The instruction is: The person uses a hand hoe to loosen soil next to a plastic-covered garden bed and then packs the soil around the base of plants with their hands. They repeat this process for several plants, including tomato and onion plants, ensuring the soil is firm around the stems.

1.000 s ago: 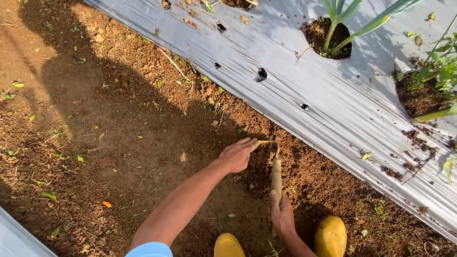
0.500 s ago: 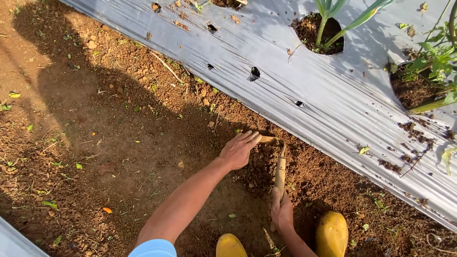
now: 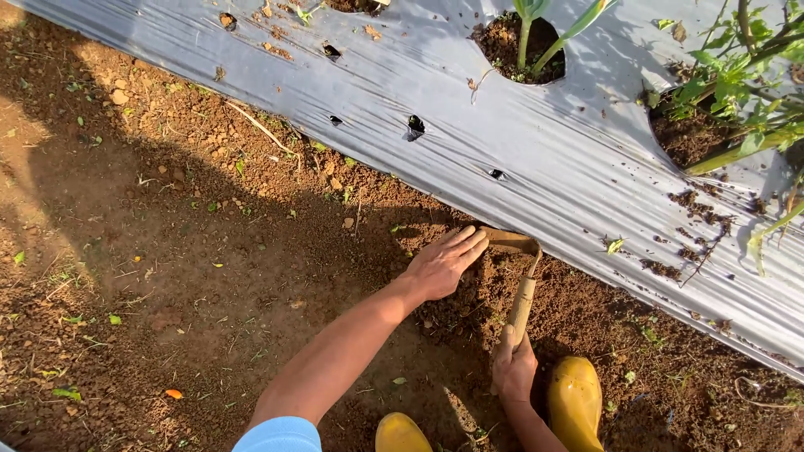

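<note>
My right hand (image 3: 512, 368) grips the lower end of a short wooden-handled hand hoe (image 3: 522, 303). Its curved metal blade (image 3: 512, 241) rests in the brown soil right at the edge of the silver plastic mulch sheet (image 3: 502, 125). My left hand (image 3: 444, 264) lies flat on the soil with fingers stretched out, its fingertips touching the blade's left end. Both forearms reach up from the bottom of the view.
Yellow rubber boots (image 3: 575, 404) stand on the soil by my right hand. The mulch sheet has planting holes with green shoots (image 3: 528, 33) and a leafy plant (image 3: 737, 75) at the far right. Small tears (image 3: 415, 127) dot the sheet. Loose clods and weeds cover the ground at left.
The hoe blade and both hands have shifted right and toward the mulch sheet's edge. My left hand has flattened against the blade. The view has swung to follow.
</note>
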